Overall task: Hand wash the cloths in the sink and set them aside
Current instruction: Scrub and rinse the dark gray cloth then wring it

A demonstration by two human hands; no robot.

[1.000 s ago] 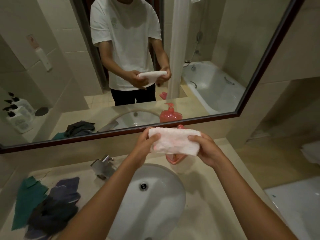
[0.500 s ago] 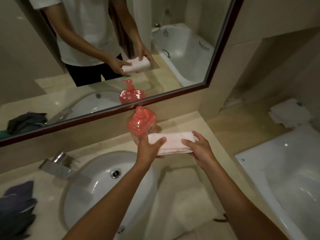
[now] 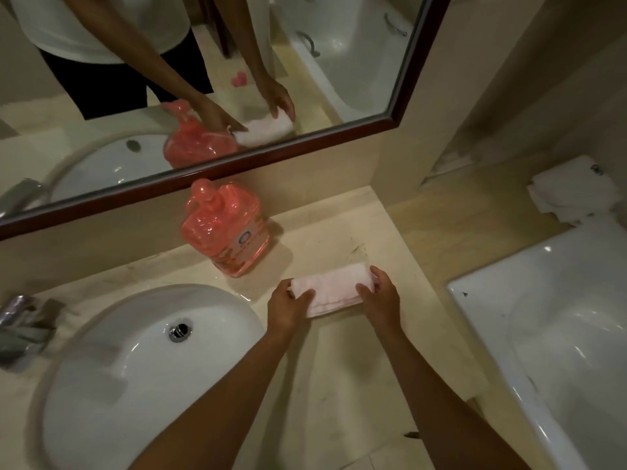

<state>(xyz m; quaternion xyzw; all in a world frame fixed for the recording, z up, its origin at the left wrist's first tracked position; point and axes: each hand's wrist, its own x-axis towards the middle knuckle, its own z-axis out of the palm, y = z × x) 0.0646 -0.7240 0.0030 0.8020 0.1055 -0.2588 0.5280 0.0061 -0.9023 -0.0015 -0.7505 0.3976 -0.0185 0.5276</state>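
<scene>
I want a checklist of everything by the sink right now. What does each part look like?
Surface: beige counter, a wet patch near the bottle.
Job's things: folded pink-white cloth on the counter right of the sink; basin holds no cloth.
Clutter: pink soap bottle upright behind the cloth.
Hands: left hand and right hand each grip one end of the cloth.
Cables: nothing seen.
Surroundings: mirror, tap, bathtub, white towels on its ledge.
</scene>
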